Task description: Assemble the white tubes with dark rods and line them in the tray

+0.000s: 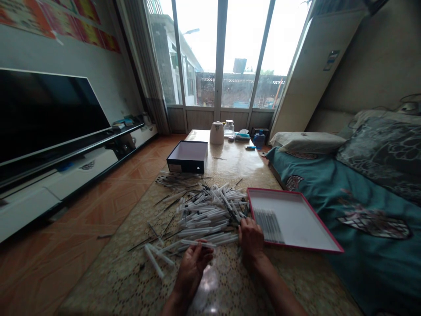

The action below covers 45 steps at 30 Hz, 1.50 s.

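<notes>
My left hand (pixel 194 260) is closed in a pinch on a white pen barrel (pixel 205 243), held level just above the near edge of the pile. My right hand (pixel 251 235) has its fingers curled at the right side of the pile, beside the red-rimmed lid; what they grip, if anything, is hidden. A heap of white pen barrels (pixel 204 215) covers the middle of the table, with dark thin refills (pixel 174 197) among and left of it. Inside the shallow red-rimmed lid (pixel 304 215), assembled-looking pens (pixel 269 224) lie in a neat row along its left side.
A dark open box (pixel 187 166) stands beyond the heap on the patterned table (pixel 131 281). Farther back are a pale kettle (pixel 217 133), a glass jar (pixel 229 128) and a tissue pack (pixel 242 135). A sofa with a teal cover (pixel 305 173) borders the right side.
</notes>
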Available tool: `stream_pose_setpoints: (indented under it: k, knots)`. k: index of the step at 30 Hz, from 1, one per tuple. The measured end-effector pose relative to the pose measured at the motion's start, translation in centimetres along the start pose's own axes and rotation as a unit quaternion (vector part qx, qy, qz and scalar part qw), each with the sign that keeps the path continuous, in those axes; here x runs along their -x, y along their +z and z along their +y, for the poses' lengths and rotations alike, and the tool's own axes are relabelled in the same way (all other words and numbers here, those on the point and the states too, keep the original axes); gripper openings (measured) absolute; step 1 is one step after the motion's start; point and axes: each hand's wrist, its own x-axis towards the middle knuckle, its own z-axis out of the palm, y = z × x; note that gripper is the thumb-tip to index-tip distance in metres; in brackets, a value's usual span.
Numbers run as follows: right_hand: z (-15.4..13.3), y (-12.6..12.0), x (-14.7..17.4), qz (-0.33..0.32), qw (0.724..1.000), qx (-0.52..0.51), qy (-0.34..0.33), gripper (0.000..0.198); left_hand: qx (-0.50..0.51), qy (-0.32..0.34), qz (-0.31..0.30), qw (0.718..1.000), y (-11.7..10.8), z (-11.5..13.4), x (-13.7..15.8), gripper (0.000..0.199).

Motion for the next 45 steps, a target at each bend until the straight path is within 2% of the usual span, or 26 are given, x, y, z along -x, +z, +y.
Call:
stream_pose_setpoints:
  k: [3, 6, 8, 14, 24, 30, 36, 45]
  knots:
    - [0.2, -0.4, 0.5, 0.015, 0.992, -0.123, -0.037, 0.017, 0.012, 0.001, 0.005, 1.000, -0.1, 0.1, 0.2, 0.011]
    - [0.2, -1.1, 1.8, -0.003, 0.954, -0.282, -0.103, 0.020, 0.026, 0.006, 0.010, 1.000, -0.2, 0.0, 0.2, 0.010]
    - [0.1, -1.6, 2.8, -0.014, 0.935, -0.331, -0.127, 0.018, 0.038, 0.014, 0.019, 0.999, -0.4, -0.1, 0.2, 0.009]
    - [0.0, -2.9, 5.0, 0.003, 0.945, -0.296, -0.139, 0.012, 0.061, 0.036, 0.043, 0.997, -0.4, -0.3, 0.1, 0.007]
    - [-0.9, -3.7, 5.3, 0.007, 0.955, -0.251, -0.158, 0.016, 0.052, 0.048, 0.024, 0.997, -0.2, -0.4, 0.2, 0.009]
    - [-1.3, -3.1, 5.5, 0.012, 0.951, -0.266, -0.155, 0.017, 0.016, 0.046, 0.021, 0.999, 0.0, -0.3, 0.3, 0.008]
    - [-2.1, -2.1, 5.4, 0.004, 0.928, -0.351, -0.124, 0.018, 0.033, 0.035, 0.013, 0.999, -0.2, -0.1, 0.3, 0.010]
    - [-1.9, -2.8, 4.9, 0.011, 0.933, -0.319, -0.164, 0.016, 0.038, 0.048, 0.016, 0.998, -0.2, -0.2, 0.4, 0.016]
